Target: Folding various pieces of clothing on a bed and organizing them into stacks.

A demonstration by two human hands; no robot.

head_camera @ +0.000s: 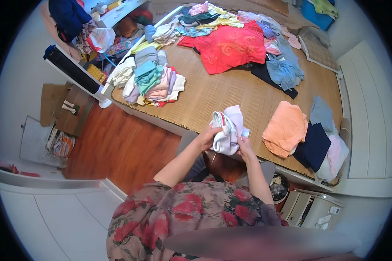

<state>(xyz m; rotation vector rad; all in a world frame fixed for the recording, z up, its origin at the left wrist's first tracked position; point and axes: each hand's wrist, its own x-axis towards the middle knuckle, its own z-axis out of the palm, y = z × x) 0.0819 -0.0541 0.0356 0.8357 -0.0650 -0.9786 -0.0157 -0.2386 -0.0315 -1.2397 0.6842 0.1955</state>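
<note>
Both hands hold a bundled white and pale lilac garment (225,138) with a red line near its rolled edge. My left hand (209,137) grips its left side, and my right hand (245,147) pinches its lower right side. The bundle is just above the near edge of a bed covered with a bamboo mat (212,94). To the right of my hands lies a folded orange cloth (285,129), beside a folded navy cloth (313,145). A stack of folded clothes (153,80) rests at the bed's left edge.
A loose heap with a red patterned garment (232,47) covers the bed's far part. Blue denim clothing (284,70) lies right of it. A tower fan (75,71) and a cardboard box (73,109) stand left. A bin (278,187) and a small cabinet (310,210) are near right.
</note>
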